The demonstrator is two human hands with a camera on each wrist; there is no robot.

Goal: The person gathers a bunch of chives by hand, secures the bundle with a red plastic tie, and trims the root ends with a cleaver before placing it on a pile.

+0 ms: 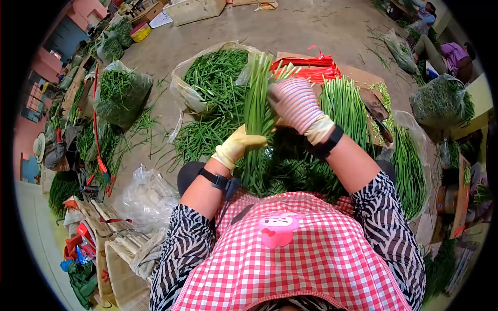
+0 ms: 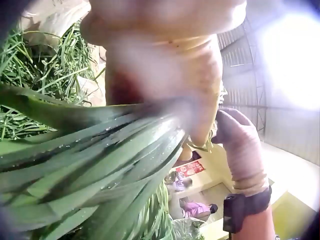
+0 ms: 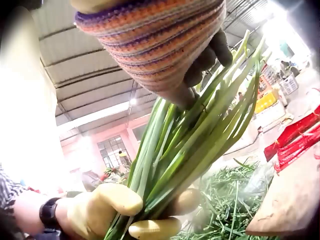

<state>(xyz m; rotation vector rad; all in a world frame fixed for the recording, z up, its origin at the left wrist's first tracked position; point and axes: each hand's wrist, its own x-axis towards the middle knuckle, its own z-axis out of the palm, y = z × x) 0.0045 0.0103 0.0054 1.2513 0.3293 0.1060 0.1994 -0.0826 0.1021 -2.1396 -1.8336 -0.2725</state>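
A bunch of garlic chives (image 1: 257,98) stands upright before the apron, pale stalk ends at the top and long flat leaves hanging down. My left hand (image 1: 239,147), in a yellow glove, grips it around its lower part. In the right wrist view the yellow-gloved thumb and fingers (image 3: 112,200) wrap the leaves. My right hand (image 1: 298,103) wears a striped knit glove with dark fingertips. Its curled fingers pinch stalks near the top of the bunch, as the right wrist view shows. Close up in the left wrist view, the leaves (image 2: 100,165) look wet.
A plastic bag of loose leaves (image 1: 215,72) stands left of the bunch. Red strips (image 1: 311,67) lie on a board beyond, with trimmed stalk bits (image 1: 384,96) at its right. Lined-up chives (image 1: 345,106) lie right of my right hand. Clear plastic (image 1: 148,194) sits at left.
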